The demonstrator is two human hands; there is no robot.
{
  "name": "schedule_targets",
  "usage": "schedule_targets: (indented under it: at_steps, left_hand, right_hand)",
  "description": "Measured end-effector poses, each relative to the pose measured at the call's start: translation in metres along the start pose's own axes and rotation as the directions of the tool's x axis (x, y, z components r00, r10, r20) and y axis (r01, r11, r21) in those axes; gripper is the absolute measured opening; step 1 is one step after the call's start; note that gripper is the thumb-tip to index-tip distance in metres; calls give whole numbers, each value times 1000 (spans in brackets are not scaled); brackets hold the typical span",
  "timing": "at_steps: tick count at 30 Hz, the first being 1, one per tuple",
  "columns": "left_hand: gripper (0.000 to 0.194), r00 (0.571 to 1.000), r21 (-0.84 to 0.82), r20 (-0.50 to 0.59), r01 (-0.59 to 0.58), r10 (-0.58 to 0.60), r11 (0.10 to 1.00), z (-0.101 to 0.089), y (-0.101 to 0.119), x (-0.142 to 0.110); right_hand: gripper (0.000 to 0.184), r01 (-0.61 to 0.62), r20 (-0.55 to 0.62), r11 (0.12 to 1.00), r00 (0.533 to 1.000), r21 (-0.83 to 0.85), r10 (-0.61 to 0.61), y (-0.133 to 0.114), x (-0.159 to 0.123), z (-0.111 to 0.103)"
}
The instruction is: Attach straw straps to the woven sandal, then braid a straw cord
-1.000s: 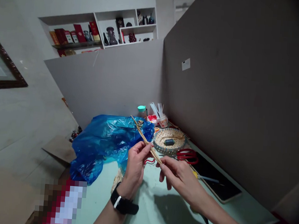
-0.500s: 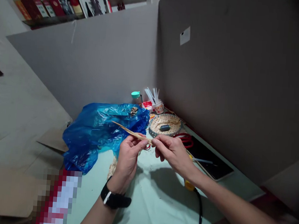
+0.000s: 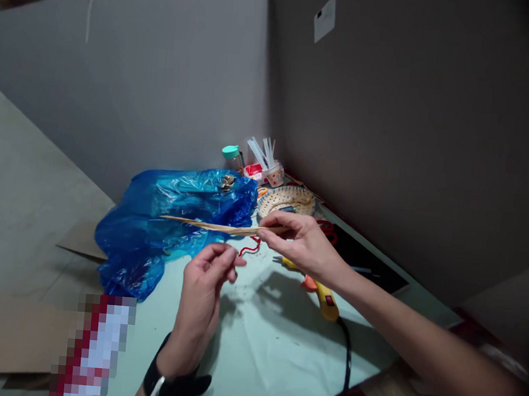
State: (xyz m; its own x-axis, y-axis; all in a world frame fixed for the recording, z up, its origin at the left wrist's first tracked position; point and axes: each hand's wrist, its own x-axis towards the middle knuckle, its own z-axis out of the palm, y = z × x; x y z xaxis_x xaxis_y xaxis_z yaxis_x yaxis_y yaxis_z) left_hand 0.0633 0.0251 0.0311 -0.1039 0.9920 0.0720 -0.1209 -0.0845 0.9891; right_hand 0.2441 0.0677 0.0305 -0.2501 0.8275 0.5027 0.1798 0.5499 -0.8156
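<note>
A thin bundle of pale straw strands [image 3: 211, 225] stretches nearly level above the table, its tapered end pointing left over the blue plastic bag [image 3: 139, 212]. My right hand [image 3: 295, 240] pinches the bundle near its right end between thumb and fingers. Lower left of it, apart from the straw, is my left hand [image 3: 207, 276], with thumb and fingers curled together; whether anything is in them is hidden. A red yarn piece [image 3: 252, 244] lies just beyond the left fingertips. Under my right hand rests a yellow glue gun [image 3: 327, 299] with an orange trigger.
Behind my right hand stands a round woven basket [image 3: 287, 197], partly covered. Further back are a green-lidded jar [image 3: 231, 153] and a cup of white sticks [image 3: 274, 173]. Red-handled scissors [image 3: 328, 230] and a dark tablet [image 3: 364, 261] lie right. Grey panels [image 3: 164, 80] border the table.
My left hand has come off the straw bundle and moved down. My right hand keeps hold; the bundle has swung from slanting to nearly level. The view has tilted down, revealing more of the glue gun.
</note>
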Motion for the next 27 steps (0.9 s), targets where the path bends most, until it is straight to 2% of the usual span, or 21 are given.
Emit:
schedule_targets:
  at_steps: [2,3,4,5,6,7,9,12,15,17,19,20,22,24,27]
  left_hand:
    - [11,998,141,-35,-51,56,989,-3,4,-11]
    - [5,968,342,-50,-215,246,915,-4,7,-15]
    - [8,892,495,-7,-389,451,777,-4,10,-17]
    - [20,814,579,88,-511,575,635,-3,13,-18]
    - [22,766,620,167,-571,620,538,-1,15,-16]
    - [22,765,624,235,-592,599,511,0,17,-13]
    - [15,833,590,275,-541,480,599,3,19,-6]
    - [6,931,491,189,-365,313,791,5,15,1]
    - [8,971,359,141,-233,194,904,5,7,3]
    - [12,983,268,109,-174,149,948,6,-1,4]
    - [12,988,205,69,-152,140,967,6,-10,8]
    - [11,989,189,54,-148,141,971,6,-14,10]
    - [9,989,188,34,-146,142,971,6,-20,14]
    - [8,991,202,23,-135,133,970,6,-23,17]
    - [8,995,239,34,-104,98,966,6,-22,19]
  right_hand:
    - [14,-3,18,1000,1000,-14,3,4,0,-4]
    - [12,0,46,1000,999,-20,1,4,0,-6]
    - [11,11,78,999,997,-31,-9,3,-1,-6]
    - [10,27,110,999,994,-42,-23,1,-1,-6]
    - [10,46,132,998,990,-48,-39,-2,-3,-5]
    - [8,58,137,998,989,-39,-52,-6,-4,-3]
    - [7,48,96,998,994,30,-51,-13,-6,1]
    - [27,-61,7,963,998,261,61,-17,-6,9]
    - [30,-159,50,869,987,468,153,-12,-2,17]
    - [25,-187,111,836,982,516,152,-8,1,20]
    - [14,-157,129,879,985,450,110,-4,3,21]
    - [8,-118,119,919,990,377,78,-3,3,22]
    - [9,-14,77,984,997,178,0,0,3,22]
    - [11,54,45,998,998,10,-54,3,1,23]
    - [10,49,54,997,997,-59,-46,9,-1,22]
